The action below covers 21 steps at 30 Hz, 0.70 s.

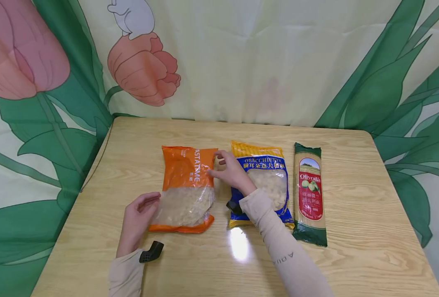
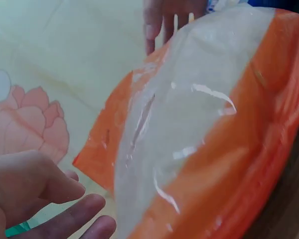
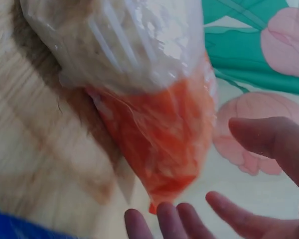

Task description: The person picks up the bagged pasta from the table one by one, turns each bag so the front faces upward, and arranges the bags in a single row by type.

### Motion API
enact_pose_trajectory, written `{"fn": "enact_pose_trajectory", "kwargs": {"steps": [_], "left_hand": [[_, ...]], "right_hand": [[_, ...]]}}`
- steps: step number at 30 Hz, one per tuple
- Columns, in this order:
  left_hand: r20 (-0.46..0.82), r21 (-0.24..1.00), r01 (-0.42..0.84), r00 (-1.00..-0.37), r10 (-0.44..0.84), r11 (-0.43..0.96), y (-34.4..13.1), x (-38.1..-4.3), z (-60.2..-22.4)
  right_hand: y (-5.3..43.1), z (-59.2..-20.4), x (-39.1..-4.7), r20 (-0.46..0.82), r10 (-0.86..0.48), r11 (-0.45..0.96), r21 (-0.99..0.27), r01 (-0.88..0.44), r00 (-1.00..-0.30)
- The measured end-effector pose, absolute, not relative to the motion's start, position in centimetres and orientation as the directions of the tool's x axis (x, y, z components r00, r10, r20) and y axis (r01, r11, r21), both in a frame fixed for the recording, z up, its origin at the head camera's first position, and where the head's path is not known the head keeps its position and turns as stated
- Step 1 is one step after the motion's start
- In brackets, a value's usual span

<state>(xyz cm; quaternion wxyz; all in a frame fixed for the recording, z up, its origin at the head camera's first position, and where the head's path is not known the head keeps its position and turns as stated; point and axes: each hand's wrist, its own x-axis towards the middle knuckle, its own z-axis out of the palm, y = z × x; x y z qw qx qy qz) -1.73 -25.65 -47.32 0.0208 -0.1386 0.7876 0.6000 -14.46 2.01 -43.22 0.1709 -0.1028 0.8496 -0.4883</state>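
An orange pasta bag (image 1: 184, 185) with a clear lower window lies on the table between the two hands. My left hand (image 1: 140, 216) is by its lower left edge, fingers loosely bent; in the left wrist view the fingers (image 2: 92, 204) hold nothing. By the bag's upper right edge is my right hand (image 1: 230, 170), thumb and fingers spread. The right wrist view has its fingertips (image 3: 169, 219) close to the bag's orange end; whether they touch it I cannot tell. Partly under the right wrist lies a blue and yellow orecchiette bag (image 1: 265, 185).
A spaghetti pack (image 1: 310, 194) with green ends and a red label lies right of the blue bag. All the packs rest on a light wooden table (image 1: 357, 231). Behind it hangs a curtain (image 1: 234, 74) with tulip prints.
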Motion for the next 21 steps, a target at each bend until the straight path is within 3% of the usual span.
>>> {"fn": "enact_pose_trajectory", "kwargs": {"steps": [7, 13, 21], "left_hand": [[-0.151, 0.952, -0.185, -0.977, -0.15, 0.243, -25.3, -2.1, -45.7], [0.001, 0.968, -0.033, -0.99, -0.138, 0.248, -24.2, -2.8, -44.6], [0.222, 0.947, 0.176, -0.963, -0.154, 0.268, -22.5, -3.9, -43.3]], "right_hand": [[3.6, -42.4, -13.0, -0.077, -0.415, 0.452, -0.882, -0.131, -0.907], [5.9, -40.7, -12.0, -0.029, -0.422, 0.48, -0.855, -0.196, -0.906], [8.9, -39.4, -10.8, 0.046, -0.41, 0.503, -0.822, -0.267, -0.911]]}}
